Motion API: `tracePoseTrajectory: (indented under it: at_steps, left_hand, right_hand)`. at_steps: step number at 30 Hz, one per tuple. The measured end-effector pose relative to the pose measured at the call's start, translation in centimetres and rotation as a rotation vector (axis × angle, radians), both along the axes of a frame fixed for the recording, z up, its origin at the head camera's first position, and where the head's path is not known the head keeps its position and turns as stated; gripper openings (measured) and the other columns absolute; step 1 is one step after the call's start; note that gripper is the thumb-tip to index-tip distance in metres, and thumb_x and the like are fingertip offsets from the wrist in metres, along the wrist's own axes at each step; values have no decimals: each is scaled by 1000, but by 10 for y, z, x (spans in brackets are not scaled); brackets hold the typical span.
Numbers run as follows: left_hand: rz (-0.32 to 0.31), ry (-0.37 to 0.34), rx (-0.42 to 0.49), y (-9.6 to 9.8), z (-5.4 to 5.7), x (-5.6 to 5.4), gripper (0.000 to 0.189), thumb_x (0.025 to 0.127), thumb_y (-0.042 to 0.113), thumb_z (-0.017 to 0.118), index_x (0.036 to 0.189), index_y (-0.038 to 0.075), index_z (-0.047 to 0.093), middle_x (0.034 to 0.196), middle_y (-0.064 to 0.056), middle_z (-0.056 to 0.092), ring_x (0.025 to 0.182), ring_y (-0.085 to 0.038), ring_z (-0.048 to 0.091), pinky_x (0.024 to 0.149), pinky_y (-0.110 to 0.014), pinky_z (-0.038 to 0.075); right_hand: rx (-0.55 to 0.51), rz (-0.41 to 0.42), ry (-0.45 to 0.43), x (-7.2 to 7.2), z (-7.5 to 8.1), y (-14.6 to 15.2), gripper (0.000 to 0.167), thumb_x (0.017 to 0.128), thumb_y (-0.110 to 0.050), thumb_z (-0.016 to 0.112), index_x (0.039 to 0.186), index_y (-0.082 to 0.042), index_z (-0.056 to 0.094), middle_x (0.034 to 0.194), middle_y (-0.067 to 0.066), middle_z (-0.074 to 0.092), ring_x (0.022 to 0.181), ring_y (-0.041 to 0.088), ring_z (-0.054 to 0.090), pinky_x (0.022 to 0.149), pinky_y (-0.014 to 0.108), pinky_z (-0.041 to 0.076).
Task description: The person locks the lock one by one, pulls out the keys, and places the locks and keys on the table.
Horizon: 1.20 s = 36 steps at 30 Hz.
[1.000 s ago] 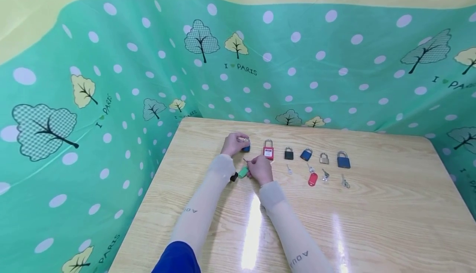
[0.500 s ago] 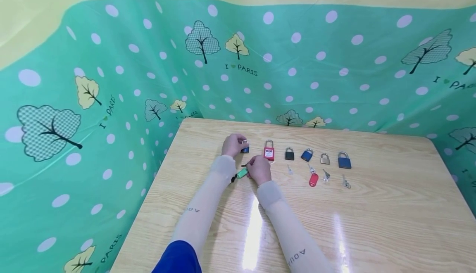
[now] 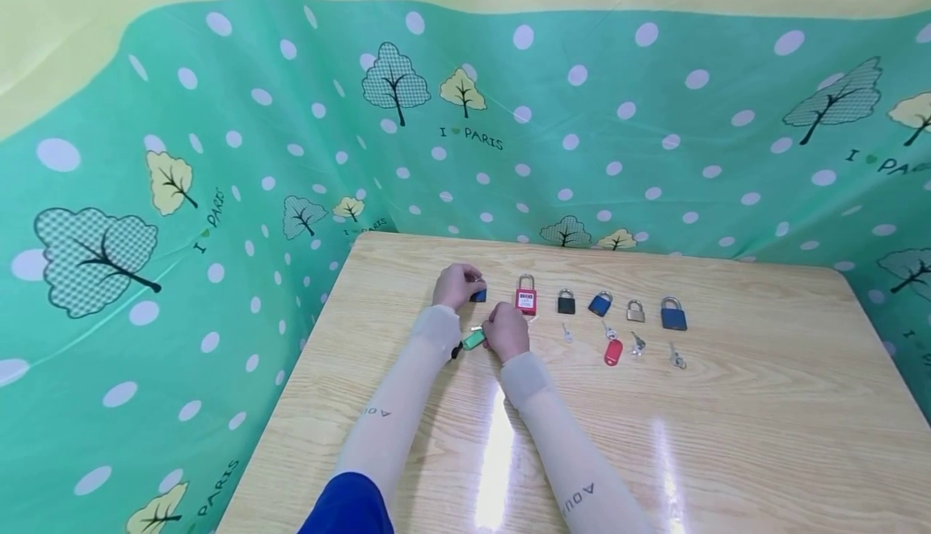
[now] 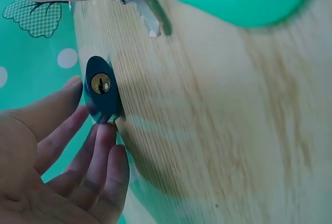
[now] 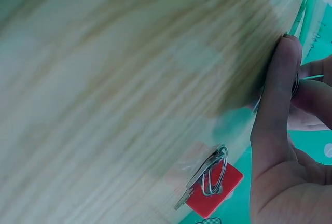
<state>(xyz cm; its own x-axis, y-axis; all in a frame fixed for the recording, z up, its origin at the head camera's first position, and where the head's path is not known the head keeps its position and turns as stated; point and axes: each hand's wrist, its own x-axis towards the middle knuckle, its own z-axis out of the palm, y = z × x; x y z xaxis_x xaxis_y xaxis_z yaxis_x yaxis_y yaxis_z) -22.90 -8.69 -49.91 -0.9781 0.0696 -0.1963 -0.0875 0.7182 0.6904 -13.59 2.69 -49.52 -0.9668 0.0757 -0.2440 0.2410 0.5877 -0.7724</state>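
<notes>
In the head view my left hand [image 3: 454,285] holds a small blue padlock [image 3: 478,295] at the left of the table. The left wrist view shows the thumb on one side of that padlock [image 4: 93,105] and fingertips at its other end, with its brass keyhole [image 4: 100,83] facing the camera. My right hand [image 3: 507,330] pinches a silver key [image 4: 142,9] joined to a green key tag [image 3: 474,339]. The key's tip is apart from the padlock. In the right wrist view the right hand [image 5: 282,125] largely hides what it pinches.
To the right stand a red padlock [image 3: 526,301], a black one [image 3: 566,301], a blue one [image 3: 600,303], a small metallic one [image 3: 635,311] and a larger blue one [image 3: 673,314]. Loose keys [image 3: 677,356] and a red key tag [image 3: 613,351] lie before them. A black object [image 3: 457,350] is by the left forearm.
My right hand has shifted slightly left, and the key and green tag have changed angle. The padlock in my left hand has tilted, its shackle now mostly hidden.
</notes>
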Motion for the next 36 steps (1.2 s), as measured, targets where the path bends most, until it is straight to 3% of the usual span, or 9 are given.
tracePoseTrajectory:
  at_steps: [5, 9, 16, 23, 29, 36]
  left_hand:
    - [-2, 5, 18, -2, 3, 1, 22, 88, 21, 71, 108, 11, 70, 101, -3, 67, 93, -19, 61, 82, -33, 50]
    - [-17, 16, 20, -2, 8, 4, 25, 90, 24, 68, 112, 11, 69, 109, -5, 65, 96, -20, 60, 81, -32, 51]
    - [-31, 74, -28, 0, 24, 13, 24, 94, 26, 63, 113, 13, 68, 107, -2, 63, 91, -17, 61, 76, -33, 52]
    - [-60, 147, -45, -1, 38, 25, 23, 95, 26, 61, 113, 13, 69, 106, -2, 63, 91, -17, 61, 77, -33, 53]
    - [-80, 167, -63, 1, 36, 41, 22, 95, 26, 60, 112, 14, 68, 104, -1, 64, 91, -15, 62, 79, -32, 52]
    - [-110, 209, -66, 1, 34, 68, 31, 94, 28, 62, 119, 10, 65, 106, -4, 62, 95, -19, 61, 83, -34, 52]
  right_hand:
    - [42, 8, 48, -1, 0, 0, 10, 89, -4, 62, 79, -2, 62, 54, 3, 58, 41, 12, 57, 45, 27, 47]
    - [148, 20, 91, -2, -2, 0, 14, 87, -9, 66, 74, -5, 62, 56, 2, 58, 47, 16, 57, 49, 31, 47]
    - [239, 37, 105, -3, 2, 2, 22, 88, -16, 66, 69, -8, 62, 62, 3, 60, 55, 19, 56, 51, 35, 47]
    - [241, 36, 124, 0, 18, 10, 17, 91, -23, 65, 80, -9, 67, 73, 3, 65, 64, 20, 61, 58, 37, 51]
    - [224, 20, 175, 11, 20, 22, 14, 90, -23, 65, 86, -10, 68, 77, 2, 67, 65, 18, 61, 59, 35, 50]
    - [82, 32, 188, 32, 29, 38, 12, 92, -19, 63, 92, -8, 67, 81, 1, 65, 67, 13, 60, 61, 28, 51]
